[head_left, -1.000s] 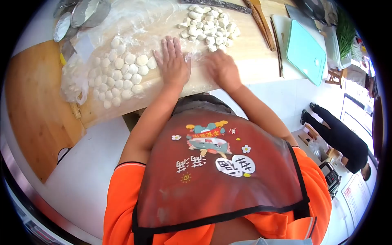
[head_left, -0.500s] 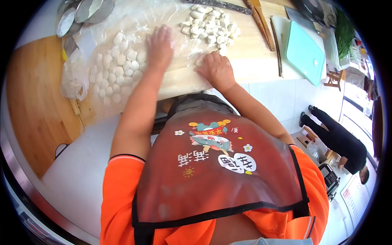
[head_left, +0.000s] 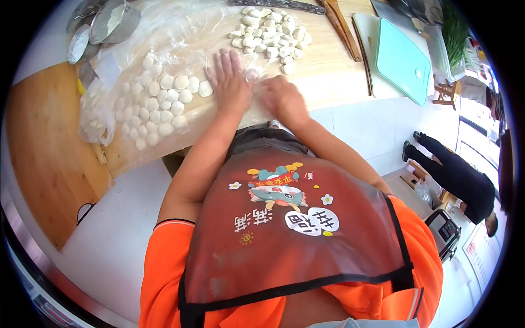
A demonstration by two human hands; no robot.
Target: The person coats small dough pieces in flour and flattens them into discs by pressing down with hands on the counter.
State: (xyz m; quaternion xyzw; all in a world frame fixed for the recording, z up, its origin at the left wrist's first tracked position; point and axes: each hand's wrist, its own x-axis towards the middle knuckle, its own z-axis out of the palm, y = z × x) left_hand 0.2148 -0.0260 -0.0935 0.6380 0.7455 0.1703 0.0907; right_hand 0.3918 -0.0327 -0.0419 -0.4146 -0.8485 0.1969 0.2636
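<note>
My left hand (head_left: 232,82) lies flat on the floured wooden board (head_left: 333,82), its fingers spread and pointing away from me. Just left of it are many flat round dough discs (head_left: 163,98), laid close together. My right hand (head_left: 281,98) is to the right of the left one, low over the board and smeared by motion; what its fingers hold, if anything, is hidden. Beyond it sits a pile of small dough lumps (head_left: 273,34), with a couple of lumps at the near end, close to the right hand.
A dark rod (head_left: 279,5) lies at the far edge. Wooden sticks (head_left: 343,30) and a mint-green board (head_left: 402,63) are to the right. Metal bowls (head_left: 115,23) and a plastic bag (head_left: 97,112) stand left. A person in black (head_left: 456,175) is at the far right.
My left hand has moved back right and nearer from over the board beyond the discs, and now lies flat. My right hand has shifted slightly left. The view has shifted a little.
</note>
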